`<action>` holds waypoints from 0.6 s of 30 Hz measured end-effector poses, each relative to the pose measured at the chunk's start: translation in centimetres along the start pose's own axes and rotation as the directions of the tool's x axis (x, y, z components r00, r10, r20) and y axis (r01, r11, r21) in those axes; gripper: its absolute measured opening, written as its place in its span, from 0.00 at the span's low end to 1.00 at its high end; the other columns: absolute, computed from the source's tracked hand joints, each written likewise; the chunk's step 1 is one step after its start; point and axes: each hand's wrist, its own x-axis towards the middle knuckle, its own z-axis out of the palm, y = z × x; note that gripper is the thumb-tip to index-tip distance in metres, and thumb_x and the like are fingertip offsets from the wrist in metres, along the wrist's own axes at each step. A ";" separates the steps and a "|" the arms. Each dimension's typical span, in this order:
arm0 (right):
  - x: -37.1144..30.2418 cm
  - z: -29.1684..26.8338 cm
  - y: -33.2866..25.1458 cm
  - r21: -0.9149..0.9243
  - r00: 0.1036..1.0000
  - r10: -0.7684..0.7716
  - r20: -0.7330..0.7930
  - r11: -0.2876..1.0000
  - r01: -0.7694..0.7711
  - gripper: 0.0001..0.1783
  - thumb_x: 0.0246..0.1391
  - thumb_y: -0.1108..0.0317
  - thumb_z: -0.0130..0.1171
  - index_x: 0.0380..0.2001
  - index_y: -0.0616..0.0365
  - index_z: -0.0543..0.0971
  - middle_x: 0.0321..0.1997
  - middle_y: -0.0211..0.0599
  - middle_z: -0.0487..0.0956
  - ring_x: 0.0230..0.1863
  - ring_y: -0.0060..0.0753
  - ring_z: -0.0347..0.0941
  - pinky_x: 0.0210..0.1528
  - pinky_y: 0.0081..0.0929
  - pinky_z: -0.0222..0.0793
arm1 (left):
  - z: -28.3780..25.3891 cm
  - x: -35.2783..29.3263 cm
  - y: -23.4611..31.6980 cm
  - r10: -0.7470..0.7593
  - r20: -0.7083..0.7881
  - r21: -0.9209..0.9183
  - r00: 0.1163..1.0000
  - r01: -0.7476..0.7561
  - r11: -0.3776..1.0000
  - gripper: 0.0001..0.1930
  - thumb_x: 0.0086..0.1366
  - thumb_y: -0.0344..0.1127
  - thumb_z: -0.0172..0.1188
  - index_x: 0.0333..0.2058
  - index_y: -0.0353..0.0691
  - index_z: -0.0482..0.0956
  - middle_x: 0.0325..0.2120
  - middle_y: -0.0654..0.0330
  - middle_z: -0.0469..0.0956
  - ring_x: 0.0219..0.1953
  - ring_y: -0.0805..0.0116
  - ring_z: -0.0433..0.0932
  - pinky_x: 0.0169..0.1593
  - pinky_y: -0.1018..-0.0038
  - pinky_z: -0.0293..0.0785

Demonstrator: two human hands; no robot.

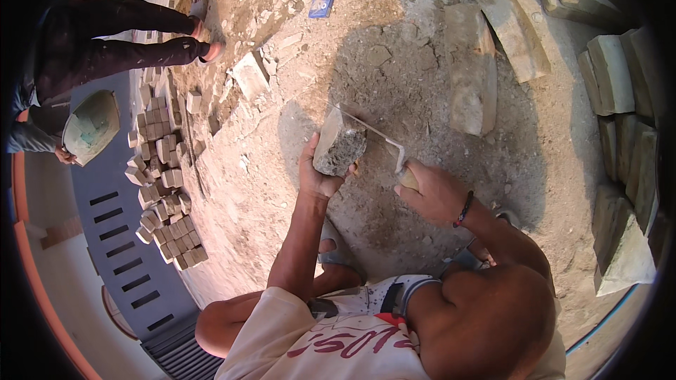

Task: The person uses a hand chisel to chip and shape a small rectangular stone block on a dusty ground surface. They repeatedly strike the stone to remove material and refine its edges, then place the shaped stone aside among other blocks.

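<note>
Our left hand point(318, 177) is closed around the lower end of a stone point(339, 148) held up over sandy ground; it looks heavy, rough and hard, best gripped low; our right hand point(431, 193) is wrapped around a trowel point(373, 137) whose blade touches it; beyond lie slabs point(470, 70).

I see rows of small tan paving blocks point(163, 190) set along the left edge of the sandy ground point(282, 190). Long grey stone slabs point(470, 70) lie upper right, more stacked at the right rim point(620, 134). A flat blue packet point(323, 1) lies up top. Another person point(91, 42) at left holds a round greenish pan point(90, 127).
</note>
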 end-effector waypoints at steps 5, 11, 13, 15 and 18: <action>-0.1 -1.0 -0.5 0.222 0.987 0.014 -0.160 0.975 0.022 0.22 0.58 0.57 0.59 0.46 0.66 0.71 0.29 0.62 0.78 0.34 0.63 0.79 0.35 0.48 0.72 | -0.9 -0.1 0.3 -0.009 0.136 -0.029 0.991 0.014 0.999 0.27 0.68 0.58 0.51 0.58 0.48 0.73 0.50 0.54 0.78 0.48 0.52 0.78 0.33 0.55 0.77; 0.6 0.2 1.6 0.008 1.000 0.013 0.017 1.000 -0.014 0.23 0.58 0.60 0.60 0.49 0.66 0.72 0.31 0.56 0.79 0.33 0.56 0.79 0.36 0.42 0.72 | -0.9 0.7 -0.3 -0.067 0.176 0.000 0.982 0.068 0.998 0.28 0.66 0.59 0.53 0.57 0.48 0.73 0.49 0.54 0.79 0.47 0.52 0.78 0.31 0.56 0.77; 1.4 -0.8 0.9 0.049 0.996 0.081 -0.033 0.996 -0.080 0.22 0.58 0.59 0.59 0.48 0.66 0.72 0.30 0.56 0.79 0.33 0.57 0.79 0.36 0.44 0.72 | -1.9 0.5 -0.5 -0.055 0.168 -0.027 0.984 0.060 0.998 0.29 0.66 0.59 0.53 0.58 0.48 0.73 0.49 0.54 0.79 0.46 0.52 0.79 0.30 0.56 0.77; 1.2 -1.2 -0.3 0.101 0.998 -0.009 -0.065 0.995 0.015 0.21 0.58 0.58 0.59 0.45 0.66 0.72 0.30 0.58 0.79 0.33 0.60 0.78 0.35 0.47 0.71 | -2.2 0.6 -0.3 -0.053 0.185 -0.049 0.981 0.063 0.997 0.29 0.66 0.59 0.53 0.58 0.47 0.73 0.49 0.54 0.79 0.46 0.52 0.79 0.29 0.57 0.77; -0.1 0.2 -0.8 0.126 0.988 -0.136 -0.068 0.981 0.144 0.21 0.59 0.57 0.58 0.41 0.66 0.71 0.29 0.61 0.79 0.33 0.65 0.78 0.35 0.52 0.70 | -1.8 0.7 -0.5 -0.098 0.225 -0.059 0.969 0.114 0.992 0.30 0.66 0.59 0.52 0.59 0.46 0.72 0.49 0.53 0.79 0.45 0.52 0.80 0.28 0.57 0.78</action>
